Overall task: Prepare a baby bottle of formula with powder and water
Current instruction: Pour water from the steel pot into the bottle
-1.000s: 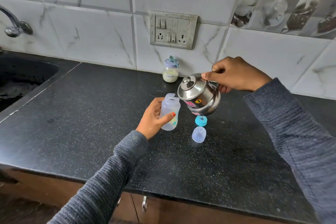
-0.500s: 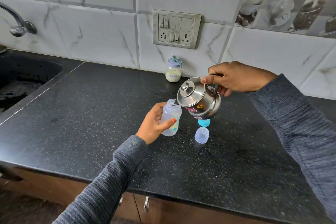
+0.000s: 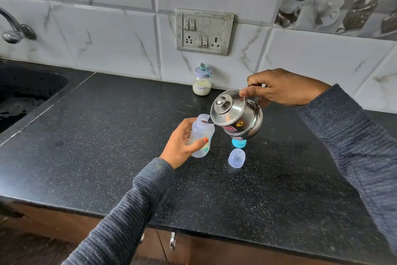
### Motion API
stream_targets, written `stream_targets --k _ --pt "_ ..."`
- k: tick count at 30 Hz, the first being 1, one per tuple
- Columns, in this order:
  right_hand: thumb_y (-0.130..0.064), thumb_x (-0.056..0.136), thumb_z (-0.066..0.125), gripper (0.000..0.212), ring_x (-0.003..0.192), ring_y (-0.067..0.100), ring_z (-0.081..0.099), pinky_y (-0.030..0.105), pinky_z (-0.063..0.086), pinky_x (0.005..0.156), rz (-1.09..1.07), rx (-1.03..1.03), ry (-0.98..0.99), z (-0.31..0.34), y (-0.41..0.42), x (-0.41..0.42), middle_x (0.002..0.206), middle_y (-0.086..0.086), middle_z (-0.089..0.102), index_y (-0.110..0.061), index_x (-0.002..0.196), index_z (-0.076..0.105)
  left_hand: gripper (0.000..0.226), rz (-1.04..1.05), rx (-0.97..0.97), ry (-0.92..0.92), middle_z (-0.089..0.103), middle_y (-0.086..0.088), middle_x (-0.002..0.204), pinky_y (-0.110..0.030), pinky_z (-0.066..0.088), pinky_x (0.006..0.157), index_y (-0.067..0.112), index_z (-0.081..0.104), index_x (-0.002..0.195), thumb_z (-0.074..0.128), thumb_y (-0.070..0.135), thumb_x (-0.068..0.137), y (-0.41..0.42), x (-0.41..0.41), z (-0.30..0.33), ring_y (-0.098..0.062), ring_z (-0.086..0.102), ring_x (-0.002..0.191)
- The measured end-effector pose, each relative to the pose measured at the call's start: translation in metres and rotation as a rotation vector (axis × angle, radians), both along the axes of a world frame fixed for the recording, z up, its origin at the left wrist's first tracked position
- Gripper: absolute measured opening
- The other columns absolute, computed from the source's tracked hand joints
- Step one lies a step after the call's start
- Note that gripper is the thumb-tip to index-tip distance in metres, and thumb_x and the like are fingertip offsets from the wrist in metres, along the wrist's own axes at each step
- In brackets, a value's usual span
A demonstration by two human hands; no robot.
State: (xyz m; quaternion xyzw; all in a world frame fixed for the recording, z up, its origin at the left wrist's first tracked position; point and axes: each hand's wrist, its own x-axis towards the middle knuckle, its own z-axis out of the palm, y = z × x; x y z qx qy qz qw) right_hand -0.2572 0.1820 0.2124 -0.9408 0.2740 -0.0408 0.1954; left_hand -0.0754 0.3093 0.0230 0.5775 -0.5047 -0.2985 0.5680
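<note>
The left hand (image 3: 182, 146) was wrapped around the open bottle (image 3: 200, 135), holding it upright near the middle of the black table (image 3: 107, 135), thumb across its front. The right hand (image 3: 281, 87) was clamped on the handle of a steel kettle (image 3: 237, 114), with the thumb pressed on the edge of its lid. The kettle was tilted to the left, its spout at the bottle's mouth; whether water was running could not be told. The bottle looked clear and pale, with a small print low on its side.

Just right of the bottle, under the kettle, stood a blue ring (image 3: 238, 143), partly hidden by the kettle's base. Nearer, a clear cap (image 3: 236, 158) sat on the table, apart from both.

Far back against the tiled wall (image 3: 107, 39) stood a jar (image 3: 202, 84) of pale powder with a scoop (image 3: 205, 69) lying on its lid, well apart from the hands. A switch plate (image 3: 204, 31) was set in the wall above it. At the far left were a dark sink (image 3: 25, 90) and a tap (image 3: 15, 30).
</note>
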Motion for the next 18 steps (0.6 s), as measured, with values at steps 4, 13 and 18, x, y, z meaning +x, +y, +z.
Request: stream_targets --k 4,13,18 --pt "-0.059 0.072 0.05 0.051 0.084 0.024 0.062 0.044 0.056 0.077 0.023 0.01 -0.01 0.0008 -0.0013 0.0004 0.09 0.009 0.055 -0.009 0.078 0.058 0.043 -0.017 0.001 -0.009 0.06 0.011 0.115 -0.013 0.045 0.089 0.031 0.048 0.11 0.072 0.012 0.08 -0.0008 0.0011 -0.0022 0.005 0.059 0.101" --pt "-0.058 0.073 0.05 0.042 0.07 0.015 0.061 0.038 0.052 0.073 0.04 0.022 -0.024 0.0031 -0.0008 0.0052 0.07 -0.001 0.064 -0.017 0.071 0.059 0.045 -0.034 -0.008 -0.007 0.06 0.008 0.119 -0.021 0.046 0.096 0.033 0.049 0.112 0.071 0.026 0.073 0.0017 -0.0008 -0.0013 -0.006 0.059 0.11" --pt "-0.057 0.075 0.05 0.042 0.05 0.0 0.041 0.023 0.034 0.056 0.077 0.01 -0.037 0.0067 0.0046 0.0097 0.062 -0.005 0.058 -0.017 0.067 0.059 0.05 -0.032 -0.016 0.014 0.061 0.012 0.116 -0.02 0.046 0.093 0.034 0.049 0.112 0.072 0.041 0.068 0.0047 -0.0024 -0.0017 -0.002 0.059 0.106"
